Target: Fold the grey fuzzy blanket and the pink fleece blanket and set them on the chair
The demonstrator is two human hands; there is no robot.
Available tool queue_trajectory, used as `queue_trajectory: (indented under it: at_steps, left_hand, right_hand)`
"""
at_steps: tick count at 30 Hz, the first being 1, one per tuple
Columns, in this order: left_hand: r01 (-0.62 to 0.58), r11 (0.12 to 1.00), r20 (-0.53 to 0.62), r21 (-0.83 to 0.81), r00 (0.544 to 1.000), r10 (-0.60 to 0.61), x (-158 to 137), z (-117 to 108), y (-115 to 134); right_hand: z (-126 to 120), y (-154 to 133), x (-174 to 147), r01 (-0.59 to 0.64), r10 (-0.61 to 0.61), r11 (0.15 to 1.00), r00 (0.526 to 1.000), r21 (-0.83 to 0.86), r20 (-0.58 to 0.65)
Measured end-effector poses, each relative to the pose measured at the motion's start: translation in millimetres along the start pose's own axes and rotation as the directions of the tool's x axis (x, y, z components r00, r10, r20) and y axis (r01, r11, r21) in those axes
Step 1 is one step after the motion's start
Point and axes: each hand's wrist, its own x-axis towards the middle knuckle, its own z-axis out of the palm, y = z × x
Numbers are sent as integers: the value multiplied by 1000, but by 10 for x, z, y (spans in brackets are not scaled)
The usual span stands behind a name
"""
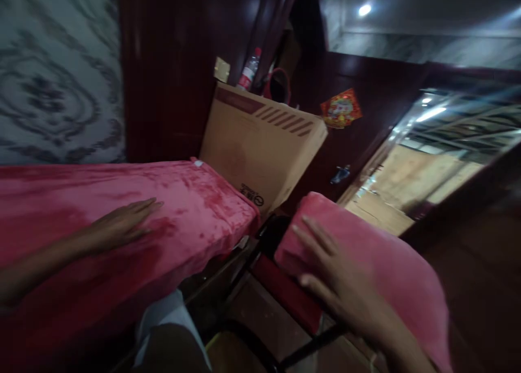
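Note:
My left hand (124, 225) lies flat on a pink plush sheet (183, 185) that covers a bed, its fingers stretched out together. My right hand (334, 270) is spread against the near side of a pink pillow (374, 242), thumb and fingers apart. The pillow appears to rest on a chair with a red seat (285, 291) and dark frame; its exact support is partly hidden. Darker streaks mark the plush around my left hand.
A large cardboard box (260, 139) stands upright behind the bed's corner. Behind its top show a plastic bottle (249, 69) and a red-rimmed round object (279, 82). A dark door with a handle (340, 174) stands beside an opening at right. My clothed leg (171, 329) is below.

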Motion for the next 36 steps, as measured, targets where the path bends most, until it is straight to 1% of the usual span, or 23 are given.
queue_trajectory:
  at_steps: [1,3,4,6,8,11,13,15,17,18,20,22,25,26,28,30,34,36]
  left_hand:
    - [54,998,58,23,997,-56,-181,-46,-177]
    - [166,983,136,79,975,-175,-551,-132,-468]
    - [225,967,139,115,961,-240,-735,-174,-579]
    - [329,925,99,188,931,-351,-1095,-254,-744]
    - [408,880,53,244,900,-432,-1443,-323,-861]
    - [511,819,-18,260,851,-525,-1931,-353,-1019]
    - [540,810,-67,227,839,-541,-2199,-306,-1125]
    - [527,826,-123,199,850,-513,-2380,-234,-1204]
    - [511,833,-163,214,859,-485,-2455,-187,-1225]
    - [510,827,-164,236,860,-484,-2456,-185,-1209]
    - [508,813,-116,284,860,-497,-2411,-226,-1130]
    - [522,790,-65,321,845,-531,-2341,-310,-1019]
    - [560,756,-14,340,806,-591,-2271,-442,-857]
    - [564,756,2,332,801,-599,-2266,-477,-815]
    - [565,769,29,300,800,-599,-2280,-528,-751]
    - [572,775,31,269,799,-601,-2318,-557,-712]
    - [575,784,43,235,800,-599,-2396,-564,-663]
    - [580,781,26,233,799,-601,-2420,-552,-645]
  right_hand:
    - [126,-167,99,63,-68,995,996,78,63]
    - [413,-485,331,143,-188,964,962,222,197]
    - [565,-631,464,164,-238,945,938,282,252]
    - [869,-896,759,190,-317,909,894,371,316]
    - [1162,-1142,1078,221,-377,877,868,427,325]
    - [1582,-1515,1542,267,-430,848,852,458,300]
    - [1843,-1754,1805,290,-448,841,847,456,287]
    - [2074,-1949,2008,298,-453,839,846,454,281]
    - [2257,-2073,2142,277,-423,853,863,443,275]
    - [2328,-2107,2183,259,-398,864,878,432,268]
    - [2427,-2135,2223,234,-357,880,900,414,250]
    - [2481,-2134,2219,226,-339,885,912,408,232]
    - [2526,-2129,2177,224,-333,890,915,397,230]
    - [2545,-2131,2160,224,-329,895,916,385,231]
    - [2601,-2137,2131,238,-329,905,917,353,225]
    - [2681,-2140,2111,262,-336,909,921,324,199]
    - [2858,-2133,2092,289,-346,914,922,284,172]
    - [2934,-2129,2086,291,-340,918,927,270,159]
